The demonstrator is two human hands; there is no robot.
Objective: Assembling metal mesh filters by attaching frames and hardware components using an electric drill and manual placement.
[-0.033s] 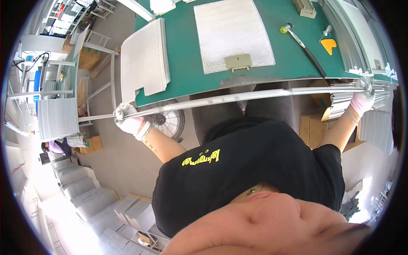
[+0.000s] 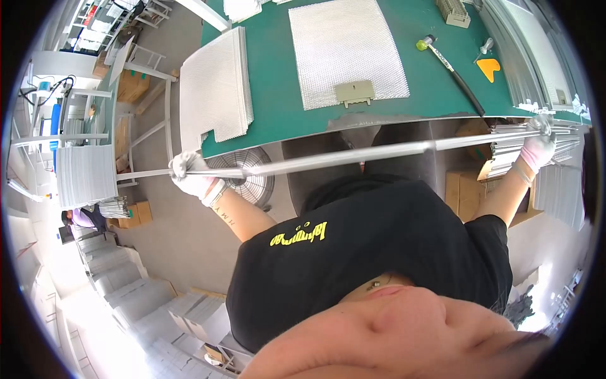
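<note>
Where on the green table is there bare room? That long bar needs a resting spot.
Bare green table top lies between the stacked white mesh sheets and the single large mesh sheet. The right end is crowded: black-handled mallet, orange scraper, metal strips.

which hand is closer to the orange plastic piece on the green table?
Right. The right hand grips the long metal rod's end just below and right of the orange plastic piece; the left hand holds the rod's far-left end.
</note>
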